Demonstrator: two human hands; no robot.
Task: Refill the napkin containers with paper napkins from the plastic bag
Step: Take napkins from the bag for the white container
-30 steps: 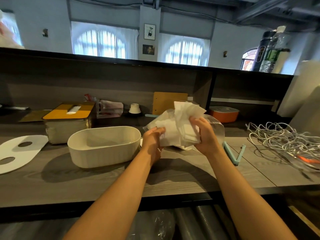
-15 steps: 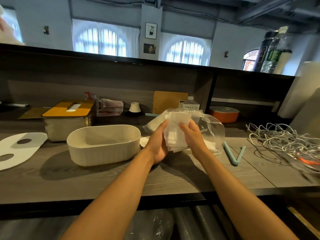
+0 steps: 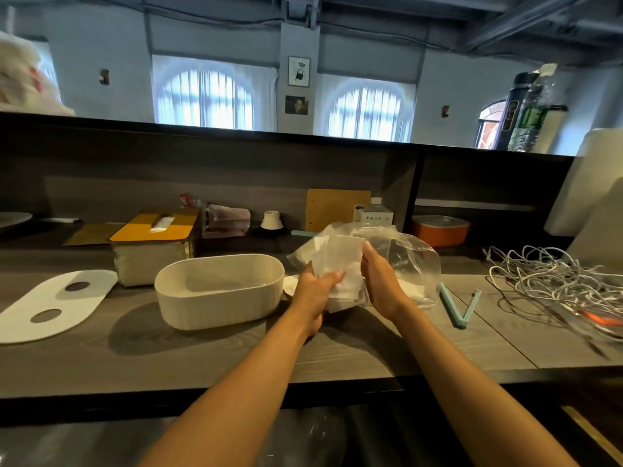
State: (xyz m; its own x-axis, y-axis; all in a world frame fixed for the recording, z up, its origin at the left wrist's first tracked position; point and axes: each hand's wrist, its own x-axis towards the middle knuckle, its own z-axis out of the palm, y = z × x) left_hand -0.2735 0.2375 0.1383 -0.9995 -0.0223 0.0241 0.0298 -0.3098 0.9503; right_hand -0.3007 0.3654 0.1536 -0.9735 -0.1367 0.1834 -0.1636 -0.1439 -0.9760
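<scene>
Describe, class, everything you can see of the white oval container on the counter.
The white oval container is a lidless tub with faintly ribbed, matte walls, probably plastic. It stands upright on the grey wood-grain counter, and no napkins show inside it. Behind it on the left sits a box with an orange lid. The left hand holds napkins just to its right and does not touch it.

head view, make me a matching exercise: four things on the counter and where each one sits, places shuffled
Things:
1. white oval container
2. stack of napkins
3. blue bag clip
4. tangled white cables

Places:
A. far right of the counter
B. held between the left hand and right hand
C. left of the hands
D. lying open between plastic bag and cables

Pairs: 1-C, 2-B, 3-D, 4-A
</scene>
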